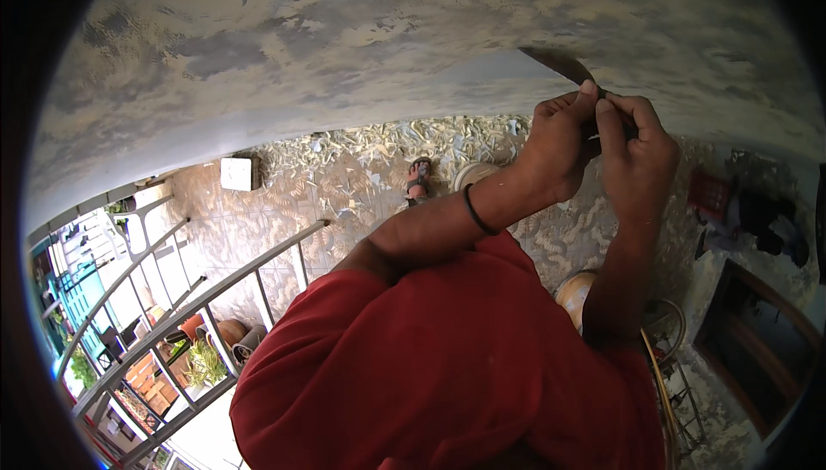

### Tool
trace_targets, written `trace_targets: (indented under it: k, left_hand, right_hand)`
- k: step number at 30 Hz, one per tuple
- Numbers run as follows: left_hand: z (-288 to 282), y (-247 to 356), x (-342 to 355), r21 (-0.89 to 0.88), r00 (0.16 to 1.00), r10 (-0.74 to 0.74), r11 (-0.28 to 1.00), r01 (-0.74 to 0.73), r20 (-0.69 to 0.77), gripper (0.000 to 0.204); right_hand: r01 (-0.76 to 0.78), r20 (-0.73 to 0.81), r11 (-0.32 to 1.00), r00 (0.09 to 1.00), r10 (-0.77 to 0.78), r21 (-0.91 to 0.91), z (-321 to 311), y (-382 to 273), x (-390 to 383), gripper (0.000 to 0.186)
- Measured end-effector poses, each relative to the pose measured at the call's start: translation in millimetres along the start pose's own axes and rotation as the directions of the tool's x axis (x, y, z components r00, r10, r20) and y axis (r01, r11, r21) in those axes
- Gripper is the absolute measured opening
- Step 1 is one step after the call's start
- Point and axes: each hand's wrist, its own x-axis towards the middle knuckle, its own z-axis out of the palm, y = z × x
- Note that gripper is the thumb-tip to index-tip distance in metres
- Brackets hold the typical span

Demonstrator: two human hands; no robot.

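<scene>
A wall [344,49] with patchy grey and cream paint rises close in front of me. From its surface a dark, thin, pointed strip [559,64] runs down to my fingers. It looks like a flap of loose paint, though I cannot tell for certain. My left hand [557,143] pinches its lower end between thumb and fingers. Right beside it, my right hand [637,147] is closed too, its thumb and finger pressed together at the same end. The two hands nearly touch, and what lies inside the palms is hidden.
Pale peeled flakes [379,145] litter the floor along the wall's foot, near my sandalled foot [419,179]. A round bucket-like container [473,178] stands beneath my left forearm. To the left are a metal railing [215,298] and a white box [239,174]. A dark-framed opening [757,337] is at right.
</scene>
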Motion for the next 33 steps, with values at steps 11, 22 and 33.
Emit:
trace_targets:
  k: [11, 22, 33]
  left_hand:
    - [-15, 3, -2, 0.046, 1.000, 0.008, 0.999, -0.009, 0.012, 0.039]
    - [-5, 14, -19, 0.106, 0.998, 0.039, 0.993, -0.043, 0.047, 0.034]
    - [-10, 20, -15, 0.130, 0.997, 0.018, 0.991, -0.028, 0.073, 0.035]
  right_hand:
    - [0.027, 0.018, 1.000, 0.999, -0.026, -0.008, 12, -1, -7, 0.015]
    - [0.127, -0.069, 0.991, 0.990, -0.125, 0.033, 16, -9, -12, 0.014]
    - [0.047, -0.082, 0.998, 0.996, -0.044, 0.043, 23, -12, -10, 0.014]
